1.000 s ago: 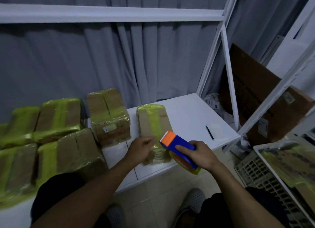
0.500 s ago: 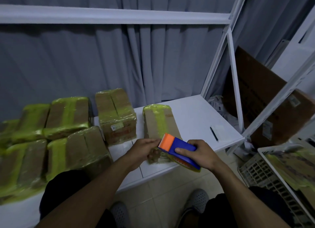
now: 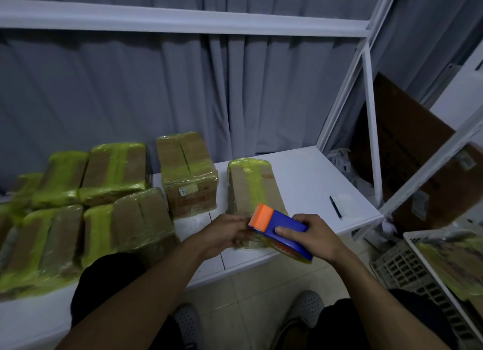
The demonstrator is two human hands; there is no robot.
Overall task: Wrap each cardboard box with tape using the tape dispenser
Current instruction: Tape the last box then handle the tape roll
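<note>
Gripping the blue tape dispenser (image 3: 282, 225) in the right hand (image 3: 313, 238), curling round its body and holding it tilted just above the near end of a cardboard box (image 3: 251, 190). Lying lengthwise on the white worktop (image 3: 300, 177), already banded in yellow-green tape. Holding the left hand (image 3: 224, 234) at the dispenser's orange toothed end, curling inward there; pinching tape or not, impossible to tell. Sitting further left on the worktop: one wrapped box (image 3: 188, 172) just beside, then a stack of wrapped boxes (image 3: 115, 166). Lying near the worktop's right edge: a dark pen (image 3: 335, 207). Standing on the floor at right: a slatted plastic crate (image 3: 407, 271).
</note>
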